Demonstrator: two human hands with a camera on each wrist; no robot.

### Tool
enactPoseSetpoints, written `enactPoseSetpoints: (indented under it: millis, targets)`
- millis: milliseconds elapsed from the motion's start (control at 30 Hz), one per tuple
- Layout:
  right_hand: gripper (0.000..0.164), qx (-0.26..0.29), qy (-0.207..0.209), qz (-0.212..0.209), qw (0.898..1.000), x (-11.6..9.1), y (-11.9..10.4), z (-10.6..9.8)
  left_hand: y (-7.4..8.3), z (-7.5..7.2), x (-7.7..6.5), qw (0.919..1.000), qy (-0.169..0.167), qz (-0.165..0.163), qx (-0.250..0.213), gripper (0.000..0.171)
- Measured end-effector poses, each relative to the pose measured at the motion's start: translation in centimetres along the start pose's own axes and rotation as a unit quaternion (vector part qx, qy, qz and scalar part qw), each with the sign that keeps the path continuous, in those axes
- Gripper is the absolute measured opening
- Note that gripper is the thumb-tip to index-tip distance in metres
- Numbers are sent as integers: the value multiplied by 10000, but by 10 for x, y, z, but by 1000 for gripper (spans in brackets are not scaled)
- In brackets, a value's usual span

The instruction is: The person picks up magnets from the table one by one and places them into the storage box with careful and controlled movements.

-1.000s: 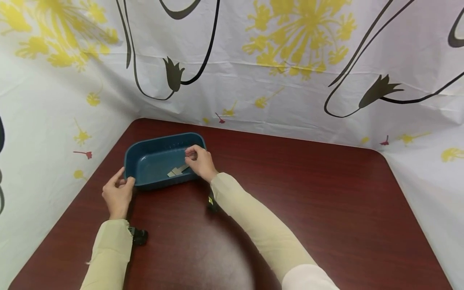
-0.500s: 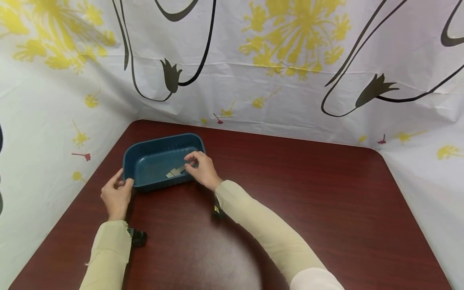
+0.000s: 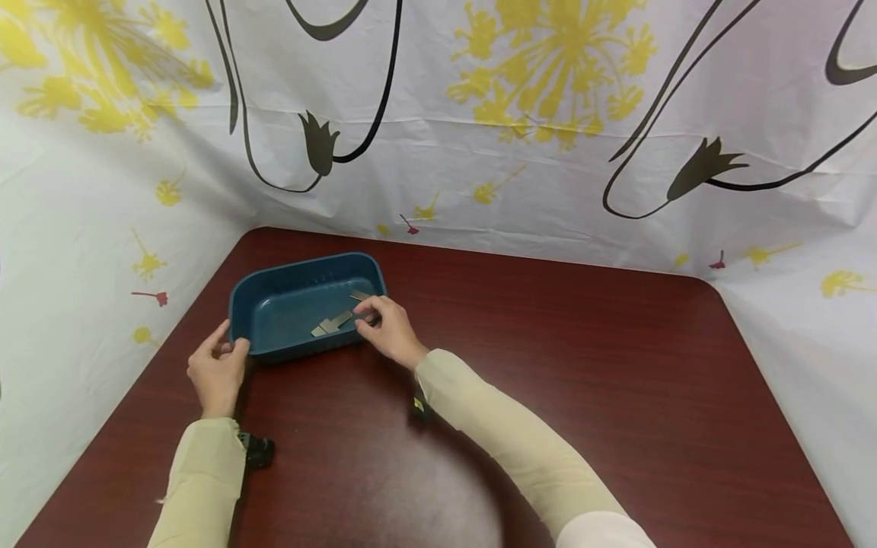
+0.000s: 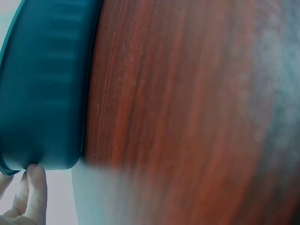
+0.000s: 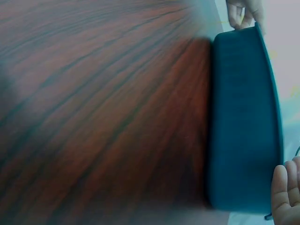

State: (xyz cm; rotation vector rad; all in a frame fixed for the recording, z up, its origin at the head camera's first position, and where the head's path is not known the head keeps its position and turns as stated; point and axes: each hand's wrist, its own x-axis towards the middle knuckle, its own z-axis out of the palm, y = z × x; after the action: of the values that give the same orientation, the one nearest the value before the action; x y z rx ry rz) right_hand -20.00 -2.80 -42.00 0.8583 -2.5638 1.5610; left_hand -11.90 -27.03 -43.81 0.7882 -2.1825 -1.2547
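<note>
A blue rectangular plastic bin (image 3: 308, 266) sits near the back left of the table. Inside lie several flat, pale grey-beige pieces (image 3: 330, 325), and a thin brownish strip (image 3: 359, 295) shows at its right end. My left hand (image 3: 218, 374) grips the bin's front left corner, with fingertips against its outer end wall in the left wrist view. At the front right corner is my right hand (image 3: 392, 331), fingers loosely bent, a gap between thumb and index finger. Nothing shows in that gap. In the right wrist view its thumb (image 5: 280, 183) overlaps the bin's outer wall.
The dark red-brown wooden table (image 3: 582, 380) extends to the right and front. White fabric with yellow and dark flower prints (image 3: 438, 114) hangs behind it and along both sides. A black wrist camera (image 3: 259, 450) sits beside the left sleeve.
My right hand has drawn back from inside the bin toward its front right corner, uncovering the thin brownish strip. My left hand stays on its corner.
</note>
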Motion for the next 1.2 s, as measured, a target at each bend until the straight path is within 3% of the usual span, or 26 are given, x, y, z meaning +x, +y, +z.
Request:
enactPoseSetpoints:
  millis: [500, 1200]
  targets:
    - [10, 209, 309, 25, 9993, -12, 12, -7, 2, 1, -1, 10000, -8, -78, 10, 42]
    - [11, 348, 188, 422, 9983, -36, 34, -33, -3, 2, 0, 9999, 31, -131, -54, 43]
